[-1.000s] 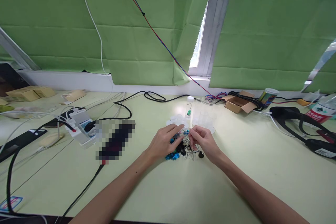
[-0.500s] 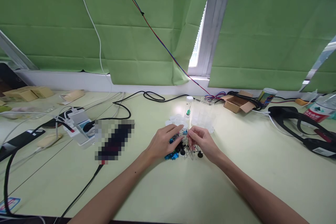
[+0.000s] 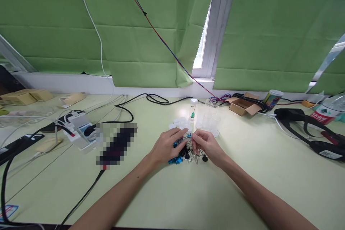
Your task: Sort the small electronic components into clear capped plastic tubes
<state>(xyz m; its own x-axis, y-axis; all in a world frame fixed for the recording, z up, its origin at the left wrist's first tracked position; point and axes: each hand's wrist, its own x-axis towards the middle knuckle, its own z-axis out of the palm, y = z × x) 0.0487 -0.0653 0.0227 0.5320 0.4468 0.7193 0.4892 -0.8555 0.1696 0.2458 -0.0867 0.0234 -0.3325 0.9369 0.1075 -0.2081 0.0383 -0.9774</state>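
Note:
My left hand [image 3: 167, 144] rests over the left side of a small pile, thumb and index finger apart. My right hand [image 3: 208, 144] is closed in a pinch at the pile's right side; what lies between its fingertips is too small to make out. The pile holds thin metal pieces [image 3: 194, 157], blue pieces [image 3: 176, 160] and black round-headed pieces [image 3: 187, 156]. One black round piece [image 3: 205, 158] lies below my right hand. Another small blue piece [image 3: 189, 135] sits between the two hands. My fingers hide part of the pile.
Clear plastic containers [image 3: 206, 122] and a white-capped vial with a green-ended piece [image 3: 192, 115] stand just behind my hands. An open cardboard box [image 3: 240, 107], a can [image 3: 272, 99] and black glasses-like gear [image 3: 304, 122] are at right. A power strip [image 3: 81, 129] and cables [image 3: 125, 107] lie left.
The whole view has shifted slightly. Both hands keep nearly the same pose over the pile.

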